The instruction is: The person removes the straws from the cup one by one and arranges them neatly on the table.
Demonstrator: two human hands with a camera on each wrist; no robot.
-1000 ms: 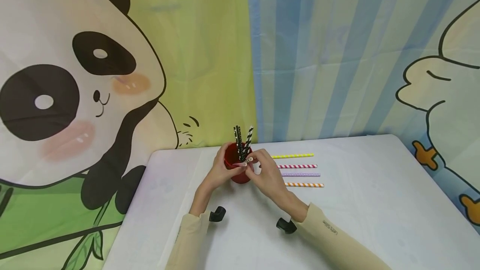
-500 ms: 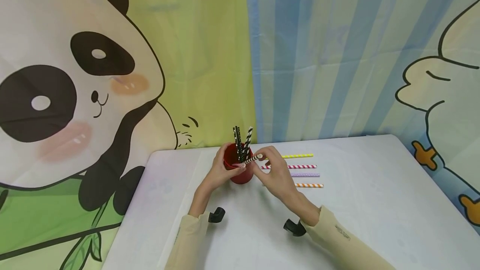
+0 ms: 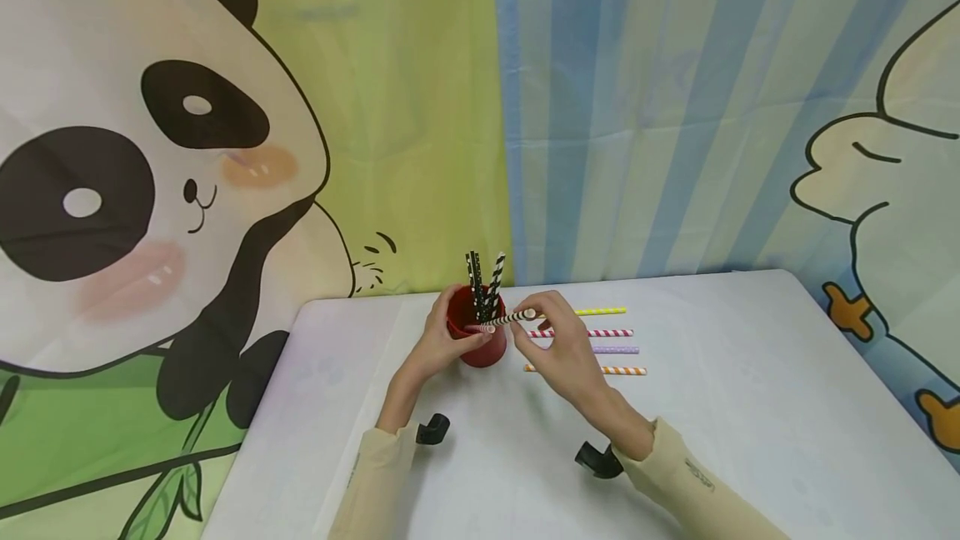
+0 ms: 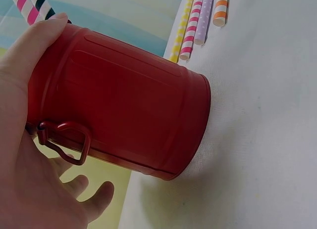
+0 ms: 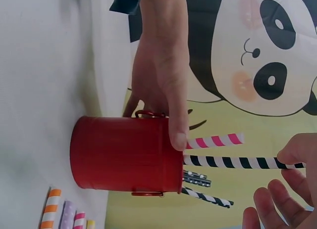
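A small red metal bucket [image 3: 483, 352] with wire side handles stands on the table. My left hand [image 3: 441, 346] grips its rim, thumb on the near side. My right hand [image 3: 562, 352] pinches the upper end of a black-and-white striped straw [image 5: 237, 162], whose lower end is hidden inside the bucket. Also in the bucket are a pink-and-white striped straw [image 5: 218, 141], black dotted straws [image 3: 476, 282] and another black-and-white striped straw [image 3: 497, 277].
Right of the bucket, a yellow straw [image 3: 603, 311], a pink striped straw [image 3: 611, 332], a lilac dotted straw [image 3: 617, 350] and an orange striped straw [image 3: 626, 371] lie side by side on the white table [image 3: 750, 432]. A printed curtain [image 3: 645, 107] hangs behind.
My right hand has moved to the right, away from the bucket, and more of the pinched straw shows above the rim. The left hand and bucket have stayed in place.
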